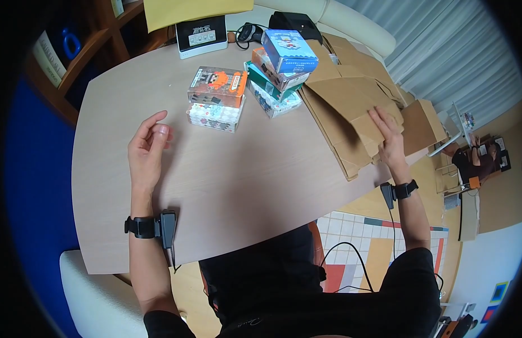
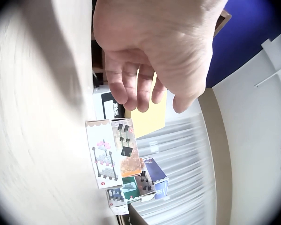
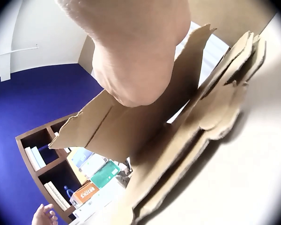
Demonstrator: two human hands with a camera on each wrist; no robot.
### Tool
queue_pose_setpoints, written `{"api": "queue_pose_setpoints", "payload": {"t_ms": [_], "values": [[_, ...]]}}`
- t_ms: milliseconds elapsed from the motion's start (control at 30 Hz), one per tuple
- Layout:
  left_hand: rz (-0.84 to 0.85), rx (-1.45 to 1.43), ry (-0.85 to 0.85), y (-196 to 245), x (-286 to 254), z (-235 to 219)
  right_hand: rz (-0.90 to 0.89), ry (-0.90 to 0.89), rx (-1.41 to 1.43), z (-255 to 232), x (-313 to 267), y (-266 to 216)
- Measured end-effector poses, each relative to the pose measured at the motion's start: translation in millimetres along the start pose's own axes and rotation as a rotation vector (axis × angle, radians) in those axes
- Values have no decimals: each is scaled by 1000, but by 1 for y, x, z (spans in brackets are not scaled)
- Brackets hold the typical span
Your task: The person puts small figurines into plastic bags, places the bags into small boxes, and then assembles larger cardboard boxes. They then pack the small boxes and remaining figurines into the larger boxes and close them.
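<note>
My left hand (image 1: pixel 147 149) hovers over the left part of the table, fingers loosely bent and holding nothing. In the left wrist view its palm (image 2: pixel 154 42) faces the camera, with the toy boxes beyond. My right hand (image 1: pixel 391 143) grips the raised flap of a flattened cardboard box (image 1: pixel 351 107) at the table's right edge. Its fingers lie over the flap's upper face; the thumb tip is hidden. In the right wrist view the flap (image 3: pixel 117 129) stands up from the folded layers (image 3: pixel 178 159) below. An orange-and-grey brick-toy box (image 1: pixel 217 85) sits on a white patterned box (image 1: pixel 216 116).
Beside that pair rises a leaning stack with a blue box (image 1: pixel 289 50) on top and a green box (image 1: pixel 278 81) lower down. A white-framed display (image 1: pixel 201 36) and a black scanner-like device (image 1: pixel 249 32) stand behind. Another person (image 1: pixel 478 163) is far right.
</note>
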State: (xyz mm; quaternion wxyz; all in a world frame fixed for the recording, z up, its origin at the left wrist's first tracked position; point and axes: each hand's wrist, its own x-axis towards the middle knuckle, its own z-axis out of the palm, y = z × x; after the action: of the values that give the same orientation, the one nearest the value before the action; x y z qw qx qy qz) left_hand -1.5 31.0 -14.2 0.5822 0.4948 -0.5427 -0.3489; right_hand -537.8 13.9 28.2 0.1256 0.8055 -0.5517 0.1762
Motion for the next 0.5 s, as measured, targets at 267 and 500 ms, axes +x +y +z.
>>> {"api": "queue_pose_setpoints", "payload": {"t_ms": [267, 500], "values": [[79, -28, -77, 13, -7, 16, 60, -327, -16, 22, -24, -9], [294, -315, -1063, 112, -87, 68, 208, -811, -108, -36, 6, -46]]}}
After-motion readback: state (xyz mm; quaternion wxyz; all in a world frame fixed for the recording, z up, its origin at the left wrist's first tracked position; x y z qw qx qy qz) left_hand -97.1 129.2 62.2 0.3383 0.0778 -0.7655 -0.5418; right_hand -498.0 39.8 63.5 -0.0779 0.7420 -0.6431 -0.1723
